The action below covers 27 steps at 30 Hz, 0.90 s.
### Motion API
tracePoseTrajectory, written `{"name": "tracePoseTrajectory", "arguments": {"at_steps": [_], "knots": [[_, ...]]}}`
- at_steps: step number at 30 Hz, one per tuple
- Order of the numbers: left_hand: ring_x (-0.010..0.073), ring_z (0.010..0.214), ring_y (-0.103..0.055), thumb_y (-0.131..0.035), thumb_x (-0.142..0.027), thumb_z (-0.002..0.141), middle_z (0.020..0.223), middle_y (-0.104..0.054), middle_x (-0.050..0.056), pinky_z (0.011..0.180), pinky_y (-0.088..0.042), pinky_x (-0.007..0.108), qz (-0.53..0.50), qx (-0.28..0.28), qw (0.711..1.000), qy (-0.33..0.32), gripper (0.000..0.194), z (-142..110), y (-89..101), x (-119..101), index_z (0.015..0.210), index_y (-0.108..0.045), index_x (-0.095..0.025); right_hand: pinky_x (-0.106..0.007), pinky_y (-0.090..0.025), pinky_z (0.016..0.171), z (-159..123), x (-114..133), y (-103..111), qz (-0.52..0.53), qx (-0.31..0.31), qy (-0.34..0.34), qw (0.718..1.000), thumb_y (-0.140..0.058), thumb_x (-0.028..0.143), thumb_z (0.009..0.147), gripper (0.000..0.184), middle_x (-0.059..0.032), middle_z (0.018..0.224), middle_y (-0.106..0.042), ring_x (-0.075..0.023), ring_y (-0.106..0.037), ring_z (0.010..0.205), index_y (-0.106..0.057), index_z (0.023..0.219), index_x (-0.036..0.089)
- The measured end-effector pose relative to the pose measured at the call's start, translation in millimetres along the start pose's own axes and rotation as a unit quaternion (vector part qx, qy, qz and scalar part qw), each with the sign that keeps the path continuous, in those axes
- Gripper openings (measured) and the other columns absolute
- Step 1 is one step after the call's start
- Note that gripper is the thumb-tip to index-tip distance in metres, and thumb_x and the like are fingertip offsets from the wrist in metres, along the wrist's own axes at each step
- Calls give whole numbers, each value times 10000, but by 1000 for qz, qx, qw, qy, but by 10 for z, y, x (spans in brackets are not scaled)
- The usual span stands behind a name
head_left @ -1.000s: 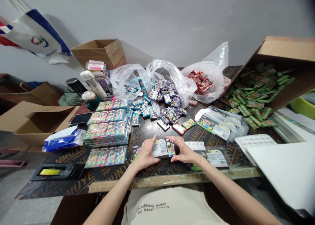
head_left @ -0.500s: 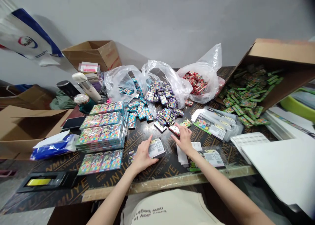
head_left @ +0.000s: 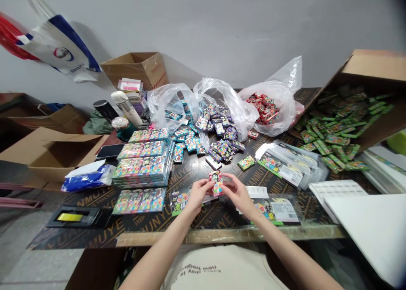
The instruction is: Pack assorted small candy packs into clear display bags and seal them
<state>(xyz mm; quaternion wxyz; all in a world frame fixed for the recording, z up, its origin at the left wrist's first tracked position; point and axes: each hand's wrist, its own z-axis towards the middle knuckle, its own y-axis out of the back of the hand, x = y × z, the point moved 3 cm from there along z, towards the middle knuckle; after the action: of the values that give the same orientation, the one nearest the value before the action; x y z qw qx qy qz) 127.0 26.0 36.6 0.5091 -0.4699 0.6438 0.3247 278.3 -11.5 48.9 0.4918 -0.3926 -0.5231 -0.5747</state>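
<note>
The red packet [head_left: 216,183] is up between the person's two hands, over the counter [head_left: 228,235] near the middle of its front edge. From where I stand, the biggest thing on the counter is a cardboard box [head_left: 377,66], tipped open towards its right end, with green packets [head_left: 338,139] spilling out. Along the back edge sit three open plastic bags [head_left: 285,99], with blue packets [head_left: 190,144], purple packets [head_left: 223,149] and red ones in or before them.

Left of the middle rises a stack of wrapped sets [head_left: 139,166], packets side by side; one more set [head_left: 139,201] lies flat between it and the front edge. I'd judge these sets complete, yet plenty of packets lie loose, and a fan of clear sleeves [head_left: 288,165] to the right looks flat and unfilled. One printed sleeve [head_left: 180,201] lies partly under the left hand [head_left: 198,192], another [head_left: 283,210] by the right forearm. A single green packet [head_left: 246,163] rests just beyond the hands.

The left hand pinches the red packet's left side, and the right hand [head_left: 238,193] has thumb and fingers closed on its right side.
</note>
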Motion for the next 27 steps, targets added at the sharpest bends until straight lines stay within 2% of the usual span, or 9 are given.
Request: {"name": "tracePoseTrajectory", "arguments": {"at_steps": [2,4,8,10,13,16,20,24,27], "knots": [[135,566,-565,-584,-489,711,677,-642,59,592,-439,260,-3,18,1000,13,411,-6,-15,-7,794,-652,-93,-411,-349,980,-46,129,26,-76,17,57,995,-651,379,695,680,-83,1276,-465,-249,-446,1162,-355,1289,232],[130,556,-563,-612,-473,693,658,-639,58,584,-437,253,-2,39,999,22,396,-26,-18,-9,773,-658,-88,-426,-251,1041,-56,201,76,-145,41,102,983,-718,357,602,847,-91,1373,-338,-275,-315,1257,-300,1326,225],[175,661,-589,-609,-493,686,737,-657,75,656,-453,295,29,55,998,13,416,-68,52,-7,826,-674,-107,-417,-279,994,-22,206,146,-221,54,139,964,-679,284,578,777,-75,1242,-464,-267,-410,1157,-351,1280,236],[240,873,-576,-646,-505,636,934,-650,94,810,-424,365,153,25,986,-56,489,-85,165,-18,977,-652,-154,-430,-266,978,9,161,177,-258,36,152,953,-671,277,558,749,-71,1180,-505,-275,-438,1113,-383,1248,237],[319,1116,-433,-767,-448,451,1181,-534,100,991,-249,479,420,-2,892,-169,874,-121,332,8,1245,-470,-236,-460,-216,981,63,33,231,-309,11,145,940,-664,299,577,715,-76,1152,-530,-289,-451,1097,-395,1236,234],[304,1090,-444,-767,-337,448,1162,-517,98,991,-246,479,519,27,833,-188,1028,-141,430,109,1353,-291,-227,-482,-168,992,86,-111,240,-330,29,127,935,-654,314,612,692,-81,1181,-532,-294,-453,1110,-387,1246,243],[286,1095,-440,-725,-289,521,1195,-482,97,960,-309,439,479,29,855,-199,1049,-170,470,127,1391,-144,-226,-475,-147,1013,60,-188,205,-270,80,108,953,-691,307,572,796,-87,1219,-512,-280,-466,1123,-328,1277,234],[274,1114,-434,-730,-258,523,1226,-461,88,968,-317,427,421,58,882,-202,1051,-211,455,58,1388,-133,-244,-456,-198,1016,63,-143,215,-199,134,96,966,-719,362,582,884,-102,1285,-463,-281,-389,1215,-261,1327,227],[276,1111,-442,-734,-261,526,1204,-472,87,967,-322,436,404,34,892,-197,1028,-212,470,24,1381,-164,-242,-471,-183,1028,73,-82,238,-176,74,88,978,-729,440,595,1001,-114,1298,-458,-282,-324,1264,-141,1379,232]]}}
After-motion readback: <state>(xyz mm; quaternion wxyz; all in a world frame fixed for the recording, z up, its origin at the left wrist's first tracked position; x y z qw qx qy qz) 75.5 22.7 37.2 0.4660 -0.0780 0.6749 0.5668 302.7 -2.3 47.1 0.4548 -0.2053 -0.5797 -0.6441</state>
